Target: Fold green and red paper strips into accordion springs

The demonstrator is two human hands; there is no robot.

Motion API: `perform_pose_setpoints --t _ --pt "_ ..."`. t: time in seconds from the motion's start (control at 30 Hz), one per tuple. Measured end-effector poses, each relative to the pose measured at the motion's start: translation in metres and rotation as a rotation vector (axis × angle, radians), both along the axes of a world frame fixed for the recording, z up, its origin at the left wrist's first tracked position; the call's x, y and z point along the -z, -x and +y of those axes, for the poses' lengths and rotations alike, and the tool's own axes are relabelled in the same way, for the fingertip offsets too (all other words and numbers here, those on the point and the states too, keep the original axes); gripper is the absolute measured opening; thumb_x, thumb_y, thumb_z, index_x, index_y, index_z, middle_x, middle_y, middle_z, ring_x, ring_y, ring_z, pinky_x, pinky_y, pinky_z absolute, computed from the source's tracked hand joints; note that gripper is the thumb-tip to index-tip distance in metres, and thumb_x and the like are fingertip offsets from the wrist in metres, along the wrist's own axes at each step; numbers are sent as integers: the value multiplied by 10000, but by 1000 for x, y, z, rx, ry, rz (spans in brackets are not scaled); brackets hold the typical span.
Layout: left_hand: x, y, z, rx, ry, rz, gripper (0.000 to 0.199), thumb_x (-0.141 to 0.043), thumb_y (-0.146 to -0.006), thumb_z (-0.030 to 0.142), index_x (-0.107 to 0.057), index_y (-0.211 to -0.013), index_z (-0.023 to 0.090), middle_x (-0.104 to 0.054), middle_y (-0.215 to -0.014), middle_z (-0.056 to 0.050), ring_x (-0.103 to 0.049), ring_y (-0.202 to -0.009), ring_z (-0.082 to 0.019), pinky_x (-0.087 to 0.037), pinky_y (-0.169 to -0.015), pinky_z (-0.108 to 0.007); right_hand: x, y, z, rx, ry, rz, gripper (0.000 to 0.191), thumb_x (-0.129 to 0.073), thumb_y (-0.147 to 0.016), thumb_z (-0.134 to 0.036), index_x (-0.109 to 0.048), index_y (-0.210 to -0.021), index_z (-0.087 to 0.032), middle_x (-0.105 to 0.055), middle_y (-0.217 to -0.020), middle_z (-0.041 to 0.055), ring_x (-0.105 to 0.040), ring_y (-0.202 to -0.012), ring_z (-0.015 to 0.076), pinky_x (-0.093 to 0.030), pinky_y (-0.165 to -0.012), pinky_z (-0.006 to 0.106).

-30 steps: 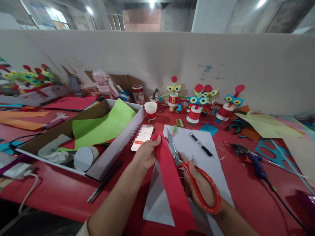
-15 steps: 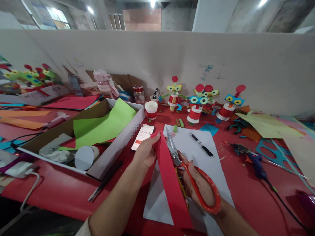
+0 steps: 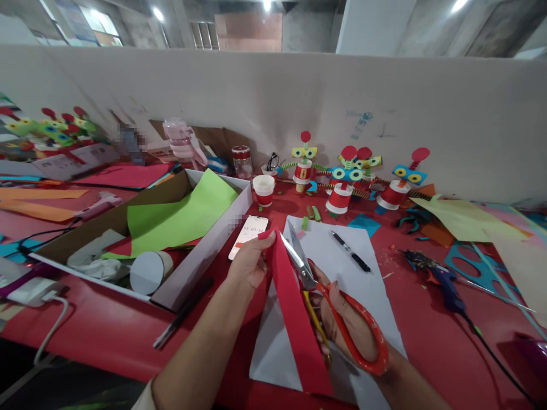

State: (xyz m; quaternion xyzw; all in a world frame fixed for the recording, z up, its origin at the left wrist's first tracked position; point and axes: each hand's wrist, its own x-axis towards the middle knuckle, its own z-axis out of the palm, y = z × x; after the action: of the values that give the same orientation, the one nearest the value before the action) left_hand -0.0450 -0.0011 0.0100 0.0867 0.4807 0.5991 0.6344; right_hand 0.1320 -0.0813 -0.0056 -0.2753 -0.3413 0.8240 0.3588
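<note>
At the lower centre of the frame, the right hand [image 3: 352, 324] is wrapped around the orange handles of the scissors [image 3: 305, 276], blades parted at the strip's upper right edge. The red paper strip [image 3: 294, 319] slants from bottom centre to mid-frame, its upper end pinched between the left hand's [image 3: 248, 266] thumb and fingers. Beneath lies a white sheet [image 3: 273, 347], a pen [image 3: 350, 251] on its upper right. Beyond the left hand lies a phone [image 3: 248, 232]; farther, upper right of centre, stand paper-cup figures [image 3: 339, 199].
</note>
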Motion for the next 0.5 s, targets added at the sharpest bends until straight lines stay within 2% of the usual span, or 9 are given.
perform_pose_setpoints --t 0.13,0.27,0.4,0.5 --pt "3 -1 -1 97 -25 -13 58 -727 -685 110 -695 -727 136 -702 -623 -19 -633 -510 -134 -545 -534 -232 -1 0 0 22 21 10 611 -404 -907 -598 -287 -1434 -312 -568 -697 -12 -459 -489 102 -408 -431 212" --pt "3 -1 1 89 14 2 25 -692 -718 98 -690 -724 123 -693 -595 -33 -630 -500 -135 -541 -513 -228 -4 -1 1 30 19 1 559 -406 -895 -617 -337 -1371 -331 -556 -729 -14 -459 -509 100 -390 -428 200" --pt "0 5 4 78 24 -11 29 -654 -766 111 -681 -772 118 -697 -625 -61 -652 -544 -145 -543 -502 -218 -15 -8 5 67 -58 -44 567 -409 -840 -698 -493 -1187 -258 -553 -737 5 -444 -520 103 -387 -433 209" --pt "-6 13 1 173 -1 -116 83 -604 -813 114 -667 -759 109 -699 -687 -74 -628 -518 -104 -530 -490 -179 -23 -24 4 103 -151 -186 542 -407 -830 -708 -544 -996 -210 -513 -639 -6 -443 -494 113 -401 -438 231"
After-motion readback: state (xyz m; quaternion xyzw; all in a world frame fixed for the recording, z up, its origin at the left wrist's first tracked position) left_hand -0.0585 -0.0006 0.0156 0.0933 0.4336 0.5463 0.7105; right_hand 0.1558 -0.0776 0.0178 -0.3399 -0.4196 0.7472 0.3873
